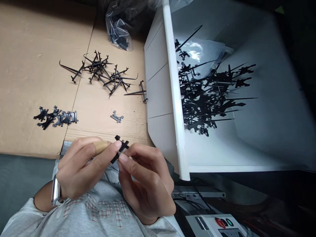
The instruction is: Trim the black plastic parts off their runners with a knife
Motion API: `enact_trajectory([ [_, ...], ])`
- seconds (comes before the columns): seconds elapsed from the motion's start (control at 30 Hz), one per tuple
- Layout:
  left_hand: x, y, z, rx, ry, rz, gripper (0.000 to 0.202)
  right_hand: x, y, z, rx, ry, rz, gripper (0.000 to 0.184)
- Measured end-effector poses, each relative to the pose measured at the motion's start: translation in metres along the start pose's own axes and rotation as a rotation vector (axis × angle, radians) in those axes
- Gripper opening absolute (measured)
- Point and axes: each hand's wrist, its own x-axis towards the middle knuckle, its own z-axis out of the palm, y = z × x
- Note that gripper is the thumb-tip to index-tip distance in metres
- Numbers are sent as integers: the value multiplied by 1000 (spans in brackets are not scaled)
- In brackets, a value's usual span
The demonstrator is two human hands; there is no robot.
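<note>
Close to my chest, both hands pinch a small black plastic part [124, 144] between thumbs and fingers. My left hand [82, 168] grips it from the left, with a tan covering on one finger. From the right, my right hand [148, 179] closes its fingertips on the lower side; part of the piece is hidden there. A single black bracket [117, 117] lies just beyond the hands on the cardboard. Further left rests a cluster of similar brackets [55, 117]. Behind them is a tangled heap of thin black rods with forked ends [101, 69].
At the right stands a tilted white bin [259, 131] holding many black parts and a clear plastic bag [197, 52]. Another plastic bag [118, 29] sits at the cardboard's [37, 65] back. A control box [214, 225] with red and green buttons is at lower right.
</note>
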Motion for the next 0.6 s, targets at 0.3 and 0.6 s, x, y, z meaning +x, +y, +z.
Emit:
enact_trajectory([
  [0.3, 9, 12, 3, 71, 27, -33, 28, -2, -1, -2, -44, 2, 14, 41],
  [0.6, 9, 14, 9, 132, 170, 28, 25, -3, -4, -4, 15, -51, 17, 52],
])
